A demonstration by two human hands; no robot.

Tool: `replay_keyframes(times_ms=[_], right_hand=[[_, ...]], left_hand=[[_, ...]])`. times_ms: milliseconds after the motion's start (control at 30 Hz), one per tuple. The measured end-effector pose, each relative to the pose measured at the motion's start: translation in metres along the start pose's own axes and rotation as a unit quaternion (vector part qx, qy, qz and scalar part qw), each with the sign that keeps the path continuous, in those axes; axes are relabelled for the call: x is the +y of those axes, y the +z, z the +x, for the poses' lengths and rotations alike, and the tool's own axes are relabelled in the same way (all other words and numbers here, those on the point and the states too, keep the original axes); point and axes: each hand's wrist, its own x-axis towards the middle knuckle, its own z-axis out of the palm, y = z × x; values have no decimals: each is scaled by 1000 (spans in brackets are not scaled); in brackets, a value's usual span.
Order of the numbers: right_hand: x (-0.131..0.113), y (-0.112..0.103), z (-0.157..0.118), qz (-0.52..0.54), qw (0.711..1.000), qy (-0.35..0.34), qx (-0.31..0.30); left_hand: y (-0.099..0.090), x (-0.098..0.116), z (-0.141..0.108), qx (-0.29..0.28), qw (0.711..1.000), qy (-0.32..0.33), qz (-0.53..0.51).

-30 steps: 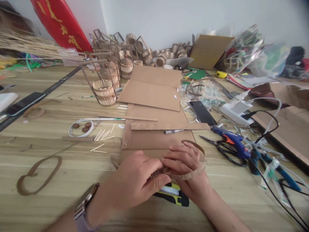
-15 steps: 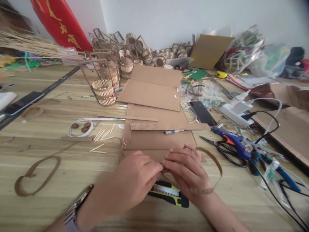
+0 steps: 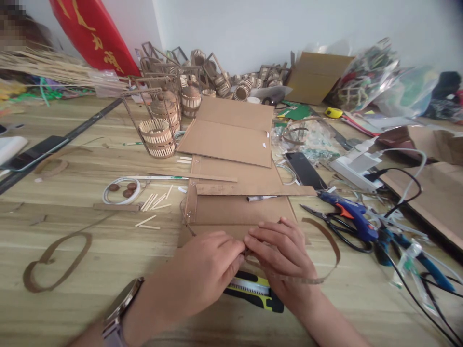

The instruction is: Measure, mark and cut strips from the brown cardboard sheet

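Pinching close together, the left hand [image 3: 206, 270] and right hand [image 3: 284, 250] meet over the near end of the cardboard [image 3: 246, 211]. The left thumb and forefinger are pressed together at the tips, right up against the curled right fingers. Only a small dark bit shows between them; it looks like part of the brown strip [image 3: 337, 253], though the fingers cover most of what is gripped. The rest of the strip springs out past the right hand in a wide curve, then passes across the heel of that hand – loose there, not clasped.

The step in hand seems to be bending or joining the strip at the fingertips, a small, close job. Judging by that, the next move calls for a steady pinch on both sides, so the held part does not slip, and for the free curve to be kept from twisting.

The cutter [image 3: 253, 291] lies on the table [image 3: 119, 294] beneath the hands, partly hidden by them. To the right are the scissors [image 3: 336, 226] and glue gun [image 3: 349, 212] – both near, neither touched. Sticks [image 3: 154, 202] lie to the left, with a coil [image 3: 58, 265] nearer the table's left edge. A basket [image 3: 157, 137] stands upright farther back.
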Motion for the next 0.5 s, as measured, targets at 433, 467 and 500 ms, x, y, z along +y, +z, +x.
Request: replay_keyframes(times_ms=[433,467,500], right_hand=[[-19,-5,8,185,980,66,42],[-20,-5,8,201,976,74,38],[-20,-5,7,214,973,83,33]], left_hand=[[7,2,1,80,995,5,64],[7,2,1,87,994,7,70],[8,2,1,93,993,11,74]])
